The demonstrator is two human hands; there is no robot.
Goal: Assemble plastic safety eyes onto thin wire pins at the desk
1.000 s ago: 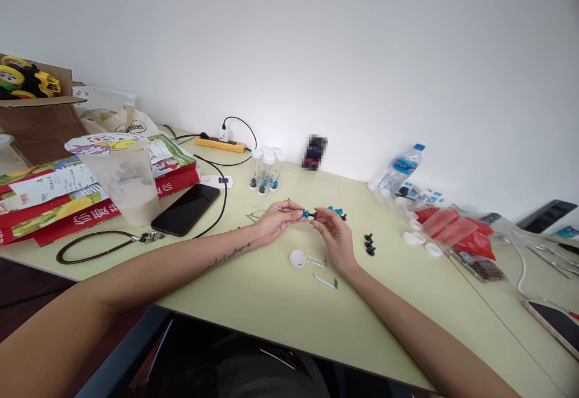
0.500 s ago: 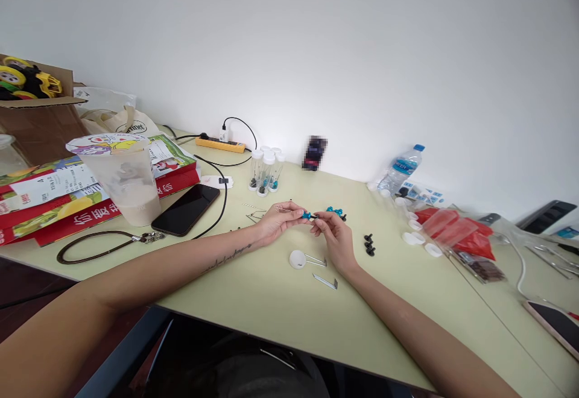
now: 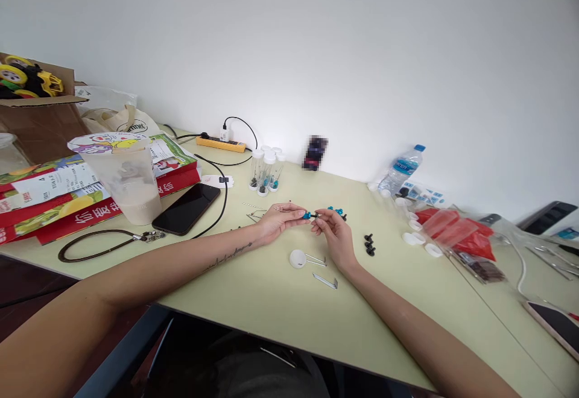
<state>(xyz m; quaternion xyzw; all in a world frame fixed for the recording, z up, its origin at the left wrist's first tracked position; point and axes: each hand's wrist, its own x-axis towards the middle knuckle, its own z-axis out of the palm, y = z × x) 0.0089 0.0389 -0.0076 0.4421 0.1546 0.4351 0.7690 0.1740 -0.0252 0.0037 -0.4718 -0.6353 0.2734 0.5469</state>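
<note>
My left hand [image 3: 281,217] pinches a small blue part [image 3: 307,214] just above the pale green table [image 3: 271,301]. My right hand [image 3: 333,233] meets it from the right, its fingertips pinched on a small black piece [image 3: 315,215] at the blue part's end. A few more blue parts [image 3: 336,210] lie just behind my right hand. Three small black screws [image 3: 370,244] sit to its right. A white cap [image 3: 297,259] and two metal hex keys [image 3: 326,280] lie near my wrists.
Clear vials with white caps [image 3: 265,172] stand behind the hands. At left are a black phone [image 3: 186,208], a plastic cup [image 3: 129,184], red boxes [image 3: 67,196], a cable and a yellow power strip [image 3: 220,143]. A water bottle [image 3: 402,169], white caps and red bags [image 3: 456,232] lie at right.
Both hands stay together at the same spot; the fingers shift only slightly on the small blue part.
</note>
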